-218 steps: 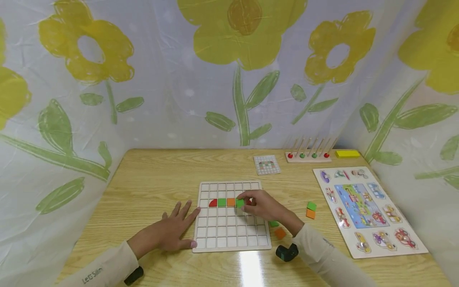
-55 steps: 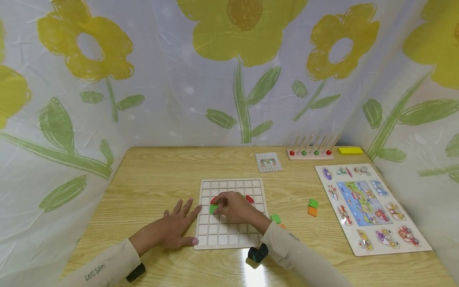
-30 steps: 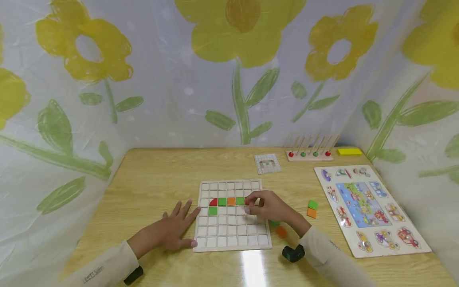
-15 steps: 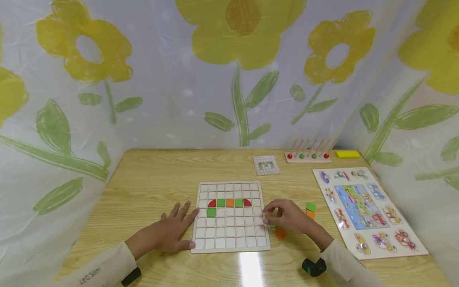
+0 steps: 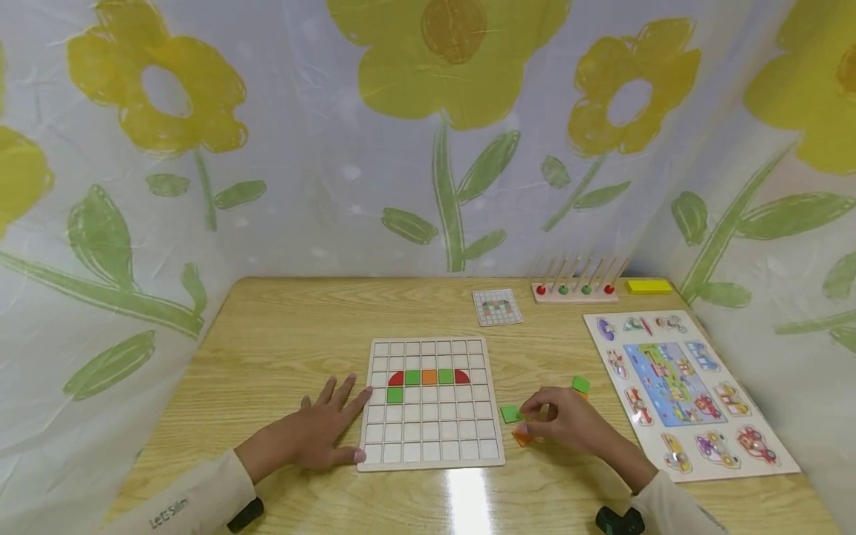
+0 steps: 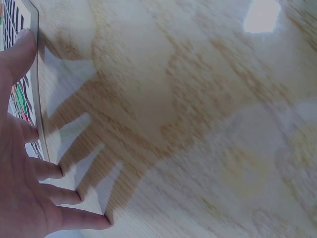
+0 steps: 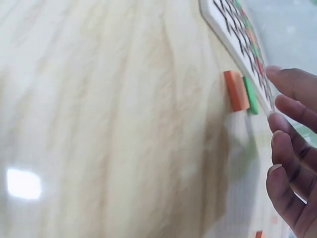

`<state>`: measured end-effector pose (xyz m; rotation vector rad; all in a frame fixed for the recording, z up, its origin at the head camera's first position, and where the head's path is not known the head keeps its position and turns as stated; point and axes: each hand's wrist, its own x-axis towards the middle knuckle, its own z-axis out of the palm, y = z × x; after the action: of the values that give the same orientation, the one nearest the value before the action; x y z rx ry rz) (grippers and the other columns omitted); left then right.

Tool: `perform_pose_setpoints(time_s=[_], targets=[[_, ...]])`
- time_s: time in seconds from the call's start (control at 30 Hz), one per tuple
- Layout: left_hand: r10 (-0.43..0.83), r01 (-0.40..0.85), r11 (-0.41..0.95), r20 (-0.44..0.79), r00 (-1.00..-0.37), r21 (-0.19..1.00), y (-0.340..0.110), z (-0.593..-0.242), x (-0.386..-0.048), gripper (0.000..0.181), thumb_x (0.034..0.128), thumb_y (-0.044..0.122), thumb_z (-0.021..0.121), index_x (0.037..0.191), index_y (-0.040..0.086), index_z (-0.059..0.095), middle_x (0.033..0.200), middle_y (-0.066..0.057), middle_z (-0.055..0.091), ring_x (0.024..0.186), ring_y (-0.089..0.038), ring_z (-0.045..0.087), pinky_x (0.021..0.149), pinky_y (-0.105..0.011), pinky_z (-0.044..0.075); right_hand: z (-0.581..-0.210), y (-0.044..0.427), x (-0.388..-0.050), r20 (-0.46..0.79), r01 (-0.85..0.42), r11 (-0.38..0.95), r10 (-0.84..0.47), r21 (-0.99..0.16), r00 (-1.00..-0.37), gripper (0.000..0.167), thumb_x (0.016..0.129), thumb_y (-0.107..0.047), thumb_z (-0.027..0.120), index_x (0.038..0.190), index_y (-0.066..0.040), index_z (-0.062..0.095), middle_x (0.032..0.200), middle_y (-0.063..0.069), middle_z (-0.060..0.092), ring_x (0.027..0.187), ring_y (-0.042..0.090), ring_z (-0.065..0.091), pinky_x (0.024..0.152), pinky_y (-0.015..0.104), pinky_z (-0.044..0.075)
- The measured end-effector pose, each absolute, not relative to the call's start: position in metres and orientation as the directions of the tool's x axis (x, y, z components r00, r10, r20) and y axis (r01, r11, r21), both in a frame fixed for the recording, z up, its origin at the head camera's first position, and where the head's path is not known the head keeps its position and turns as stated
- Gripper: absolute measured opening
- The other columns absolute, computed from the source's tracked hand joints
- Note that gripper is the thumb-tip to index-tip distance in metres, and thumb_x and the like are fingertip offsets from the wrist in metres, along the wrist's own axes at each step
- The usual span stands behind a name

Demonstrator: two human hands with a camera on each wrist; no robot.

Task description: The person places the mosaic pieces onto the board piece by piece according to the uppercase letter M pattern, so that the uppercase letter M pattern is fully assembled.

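A white grid board (image 5: 431, 431) lies on the table. In one row it bears a red quarter-round tile (image 5: 396, 379), a green tile (image 5: 412, 377), an orange tile (image 5: 429, 377), another green one and a second red quarter-round (image 5: 461, 377). Under the left red tile sits a green square (image 5: 395, 395). My left hand (image 5: 323, 431) rests flat, fingers spread, at the board's left edge. Right of the board, my right hand (image 5: 565, 417) hovers with bent fingers by a loose green tile (image 5: 510, 414) and orange tile (image 5: 520, 438). In the right wrist view its fingertips (image 7: 276, 171) stand apart from both.
A small pattern card (image 5: 498, 307) lies behind the board. Back right stand a peg rack with beads (image 5: 575, 293) and a yellow block (image 5: 647, 287). A picture puzzle (image 5: 689, 401) lies at the right, with another green tile (image 5: 580, 384) beside it, partly covering an orange one.
My right hand let go of a green tile in the row, set another green square below the left red one, touched the right red tile, then moved right to the loose tiles. Left hand stayed.
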<state>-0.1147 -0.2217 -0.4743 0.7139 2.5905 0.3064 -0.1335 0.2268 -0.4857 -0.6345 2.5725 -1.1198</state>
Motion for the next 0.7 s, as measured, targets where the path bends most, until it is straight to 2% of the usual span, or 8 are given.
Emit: perform_pose_setpoints(time_s=[0.3, 0.43, 0.7], targets=[[0.542, 0.451, 0.835, -0.335, -0.771, 0.315, -0.222, -0.476, -0.115, 0.098, 0.0922, 0.07, 0.053, 0.162, 0.012, 0.016, 0.165, -0.029, 0.007, 0.147, -0.06, 0.011, 0.096, -0.084, 0.027, -0.496, 0.233, -0.123, -0.103, -0.271, 0.689, -0.449, -0.672, -0.888, 0.033, 0.081, -0.046, 0.082, 0.102, -0.022, 0.076, 0.089, -0.013, 0.068, 0.08, 0.002, 0.057, 0.071, 0.024, 0.048], [0.537, 0.444, 0.839, -0.34, -0.772, 0.315, -0.222, -0.476, -0.115, 0.099, 0.0919, 0.07, 0.054, 0.162, 0.012, 0.016, 0.165, -0.029, 0.007, 0.147, -0.06, 0.012, 0.097, -0.084, 0.027, -0.497, 0.228, -0.118, -0.094, -0.257, 0.698, -0.422, -0.669, -0.902, 0.036, 0.079, -0.047, 0.083, 0.101, -0.02, 0.076, 0.085, -0.012, 0.066, 0.077, 0.002, 0.056, 0.07, 0.023, 0.047], [0.524, 0.424, 0.847, -0.361, -0.772, 0.321, -0.221, -0.474, -0.115, 0.1, 0.0912, 0.07, 0.054, 0.162, 0.012, 0.015, 0.166, -0.028, 0.005, 0.147, -0.06, 0.01, 0.098, -0.084, 0.025, -0.497, 0.222, -0.113, -0.084, -0.219, 0.699, -0.372, -0.681, -0.925, 0.028, 0.081, -0.039, 0.083, 0.099, -0.019, 0.076, 0.084, -0.01, 0.063, 0.075, 0.002, 0.054, 0.067, 0.022, 0.048]])
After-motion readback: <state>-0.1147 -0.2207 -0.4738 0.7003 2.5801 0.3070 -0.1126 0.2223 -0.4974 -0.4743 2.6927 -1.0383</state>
